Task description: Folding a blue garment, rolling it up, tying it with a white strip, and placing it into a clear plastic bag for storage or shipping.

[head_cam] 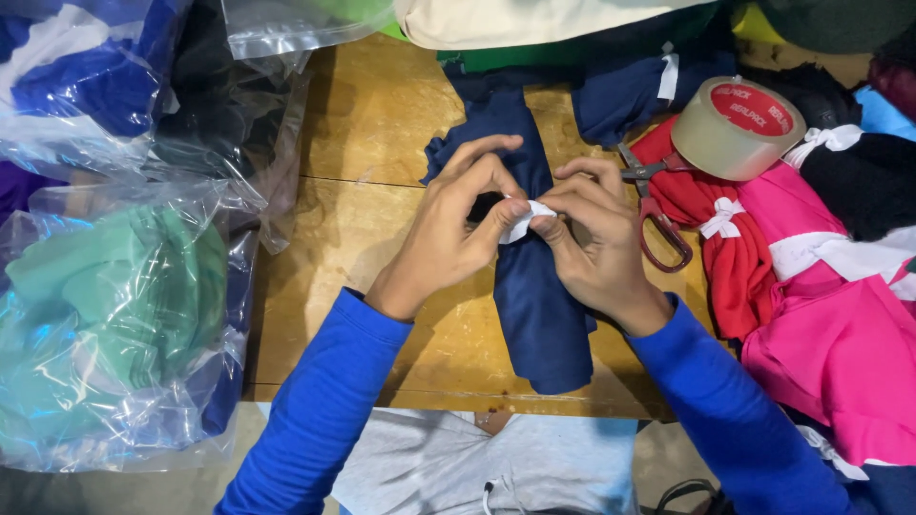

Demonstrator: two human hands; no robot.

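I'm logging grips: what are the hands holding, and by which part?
Both the left hand and right hand pinch a white strip by its ends, over the rolled navy cloth.

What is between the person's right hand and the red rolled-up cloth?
In the head view, scissors with dark red handles lie between the right hand and the red rolled cloth, resting partly on that cloth, just below the tape roll.

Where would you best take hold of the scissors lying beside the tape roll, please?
Take the scissors by the red loop handles, coming from the near edge of the wooden table. The handles point toward the person and lie free on the red cloth; the blades sit tucked by the tape roll.
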